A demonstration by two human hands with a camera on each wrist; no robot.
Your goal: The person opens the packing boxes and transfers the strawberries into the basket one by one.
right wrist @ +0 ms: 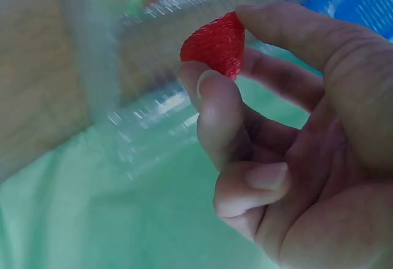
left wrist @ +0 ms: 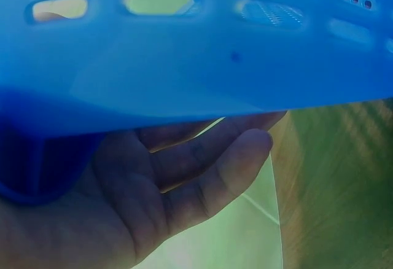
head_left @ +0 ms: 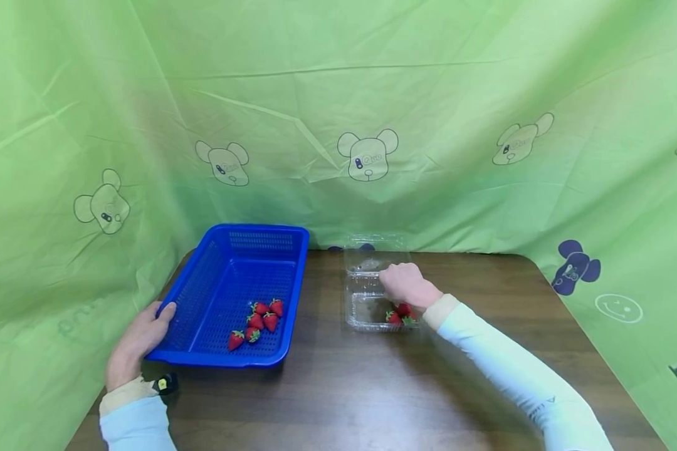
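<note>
With its thumb over the rim, my left hand (head_left: 141,338) grips the near left corner of a blue plastic basket (head_left: 301,282). In the left wrist view its fingers (left wrist: 206,189) lie curled under the basket's perforated wall. Several red strawberries (head_left: 254,321) lie in the basket's near right part. My right hand (head_left: 409,284) is above a clear plastic clamshell box (head_left: 351,313), whose lid stands open at the back. Between thumb and fingers it pinches a strawberry (right wrist: 215,43), seen in the right wrist view. Other strawberries (head_left: 393,317) lie in the box's near right corner, partly behind the wrist.
Both containers are on a brown wooden table (head_left: 338,394), the box to the right of the basket. A green curtain (head_left: 293,94) with bear-head prints surrounds the table at the back and sides. A small black device (head_left: 166,383) sits at the left wrist.
</note>
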